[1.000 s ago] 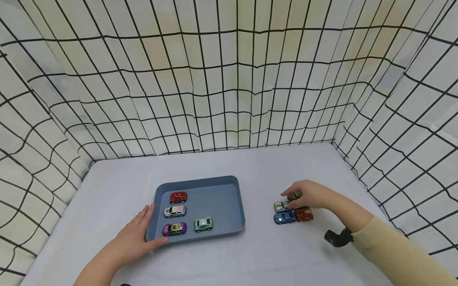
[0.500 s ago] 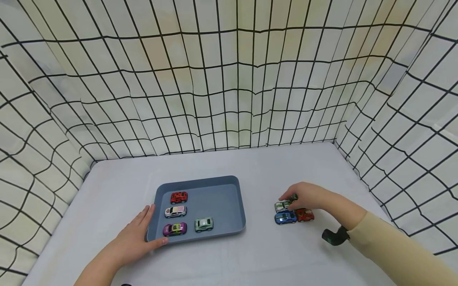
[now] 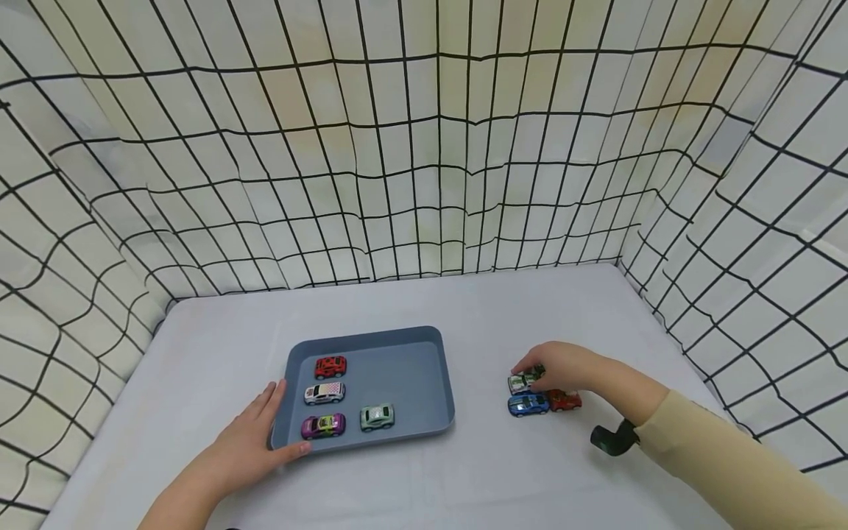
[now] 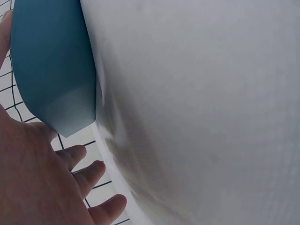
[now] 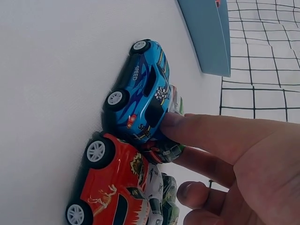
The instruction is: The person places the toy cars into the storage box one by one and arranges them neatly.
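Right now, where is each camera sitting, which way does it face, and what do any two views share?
Head: looks forward and down at the tray, both hands and forearms.
Left wrist: beside the left hand, faces the tray's outer wall and the cloth.
Right wrist: behind the right hand, faces the blue car and red car.
Head and right wrist share these cars and the tray.
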Tool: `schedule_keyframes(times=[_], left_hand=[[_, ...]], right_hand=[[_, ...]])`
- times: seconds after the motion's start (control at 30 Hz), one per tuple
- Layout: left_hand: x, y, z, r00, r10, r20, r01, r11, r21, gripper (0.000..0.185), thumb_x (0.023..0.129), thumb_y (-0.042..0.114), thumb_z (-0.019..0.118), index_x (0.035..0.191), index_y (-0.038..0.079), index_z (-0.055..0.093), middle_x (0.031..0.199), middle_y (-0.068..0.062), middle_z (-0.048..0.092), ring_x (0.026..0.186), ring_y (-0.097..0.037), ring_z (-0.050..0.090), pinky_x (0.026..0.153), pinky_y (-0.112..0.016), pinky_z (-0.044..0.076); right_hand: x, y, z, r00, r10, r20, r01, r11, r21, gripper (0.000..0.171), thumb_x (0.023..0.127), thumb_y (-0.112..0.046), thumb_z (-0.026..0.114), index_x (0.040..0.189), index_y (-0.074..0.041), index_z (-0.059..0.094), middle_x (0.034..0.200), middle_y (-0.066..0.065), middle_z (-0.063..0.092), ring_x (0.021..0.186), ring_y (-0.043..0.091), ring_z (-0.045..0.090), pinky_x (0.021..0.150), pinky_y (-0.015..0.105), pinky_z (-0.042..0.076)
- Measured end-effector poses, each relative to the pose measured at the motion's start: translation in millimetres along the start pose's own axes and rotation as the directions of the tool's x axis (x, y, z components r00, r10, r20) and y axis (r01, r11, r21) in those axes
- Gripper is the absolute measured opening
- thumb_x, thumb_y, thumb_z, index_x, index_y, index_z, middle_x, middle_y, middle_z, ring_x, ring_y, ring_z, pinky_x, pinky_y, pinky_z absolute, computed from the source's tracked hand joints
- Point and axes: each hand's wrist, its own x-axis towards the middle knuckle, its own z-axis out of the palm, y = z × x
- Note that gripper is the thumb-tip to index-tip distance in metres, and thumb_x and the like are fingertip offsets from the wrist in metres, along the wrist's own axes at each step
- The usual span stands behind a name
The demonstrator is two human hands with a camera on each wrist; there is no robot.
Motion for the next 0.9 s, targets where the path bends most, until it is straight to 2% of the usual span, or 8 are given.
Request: schedule_keyframes(times=[0.5,0.7,0.9], left_hand=[[0.9,-0.2,-0.9,1.0,-0.001,0.007,0.001,1.0,0.005,0.124,0.076,0.075,0.066,0.156,-0.005,0.014,0.156,-0.035,0.018,0.137,-0.059,0.024,0.101,-0.073,0.031],[0.2,-0.3,-0.8,1.0,-0.011,0.01,0.01,1.0,0.012,0.125,0.075,0.076,0.065,0.156,-0.004,0.013,0.156,-0.035,0.018,0.137,-0.059,0.024,0.101,-0.073,0.031],[0.2,-0.1,-0.7,1.0,-0.01,0.007,0.01,1.0,0.012,0.125,0.076,0.076,0.065,0.156,-0.004,0.012,0.156,-0.035,0.018,0.137,-0.059,0.024,0.101,-0.073,0.031]], right_hand=[[4.4,5.8,6.0,0.999,-0.03,-0.01,0.03,1.0,-0.002,0.032,0.09,-0.02,0.074,0.121,-0.024,0.072,0.123,0.0,0.066,0.116,0.023,0.06,0.1,0.048,0.048],[5.7,2.5,5.2,0.999,-0.038,-0.02,0.038,0.999,0.019,0.032,0.09,-0.019,0.073,0.121,-0.022,0.072,0.12,0.0,0.066,0.111,0.021,0.061,0.098,0.048,0.05],[6.2,-2.3,1.9,0.999,-0.03,-0.026,0.031,0.999,0.035,0.034,0.088,-0.017,0.074,0.122,-0.022,0.072,0.122,0.002,0.066,0.113,0.024,0.061,0.098,0.048,0.05]])
